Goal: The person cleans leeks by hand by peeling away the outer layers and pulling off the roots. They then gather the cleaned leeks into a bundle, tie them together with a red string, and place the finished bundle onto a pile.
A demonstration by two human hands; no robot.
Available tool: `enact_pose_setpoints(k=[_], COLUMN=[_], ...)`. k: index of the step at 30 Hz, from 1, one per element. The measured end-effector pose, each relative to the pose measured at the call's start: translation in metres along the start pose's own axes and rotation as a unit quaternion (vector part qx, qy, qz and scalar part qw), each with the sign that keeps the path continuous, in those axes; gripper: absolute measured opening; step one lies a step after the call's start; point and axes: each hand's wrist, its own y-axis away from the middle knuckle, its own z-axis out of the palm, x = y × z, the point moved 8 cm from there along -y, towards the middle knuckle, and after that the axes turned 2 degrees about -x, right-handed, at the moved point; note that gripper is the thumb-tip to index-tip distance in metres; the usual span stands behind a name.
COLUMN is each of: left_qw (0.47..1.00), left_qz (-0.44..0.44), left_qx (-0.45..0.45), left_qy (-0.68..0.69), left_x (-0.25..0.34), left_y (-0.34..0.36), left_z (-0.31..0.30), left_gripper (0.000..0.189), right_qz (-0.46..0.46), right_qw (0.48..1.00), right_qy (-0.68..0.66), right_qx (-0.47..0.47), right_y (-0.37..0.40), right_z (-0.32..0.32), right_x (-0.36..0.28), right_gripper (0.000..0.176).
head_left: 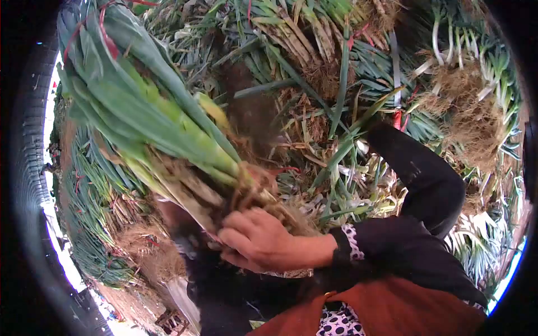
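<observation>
A large bundle of green onions [151, 106] slants across the upper left, leaves up and root end down towards me, with red ties near its leafy top. My right hand [255, 238] is closed at the root end, fingers curled against the stalk bases and brown roots. Under the bundle, a blurred patch of my left hand [172, 215] shows beside my dark left sleeve; its fingers are hidden. The stalks and roots just above my right hand are smeared by motion.
More green onion bundles [314, 33] lie at the back. Others with bushy roots [471, 106] are at right, and a pile [101, 196] lines the left. Loose leaf scraps [358, 173] cover the ground ahead. A narrow strip with a red end [397, 119] stands near my dark-clad knee [431, 179].
</observation>
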Motion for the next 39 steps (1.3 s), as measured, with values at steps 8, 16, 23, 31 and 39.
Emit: enact_pose_setpoints(k=[8, 16, 23, 31, 39], left_qw=[0.968, 0.967, 0.930, 0.949, 0.949], left_qz=[0.008, -0.016, -0.030, -0.181, -0.272], left_qx=[0.090, 0.017, -0.067, 0.001, 0.052], left_qy=[-0.236, -0.253, -0.361, -0.259, -0.148], left_x=[0.007, -0.191, -0.285, -0.303, -0.330], left_y=[-0.149, -0.191, -0.157, -0.099, -0.031], left_z=[0.101, 0.079, 0.114, 0.062, 0.028], left_gripper=[0.052, 0.031, 0.038, 0.038, 0.037], right_qz=[0.188, 0.449, 0.515, 0.562, 0.093], right_qw=[0.982, 0.865, 0.852, 0.803, 0.864], right_qy=[0.002, 0.224, 0.075, 0.109, 0.470], right_qx=[-0.021, 0.016, -0.055, -0.168, 0.158], right_y=[-0.026, 0.094, 0.115, 0.103, -0.045], right_z=[0.020, -0.046, -0.008, -0.031, -0.167], right_x=[0.213, 0.392, 0.490, 0.444, 0.357], right_gripper=[0.042, 0.055, 0.083, 0.074, 0.061])
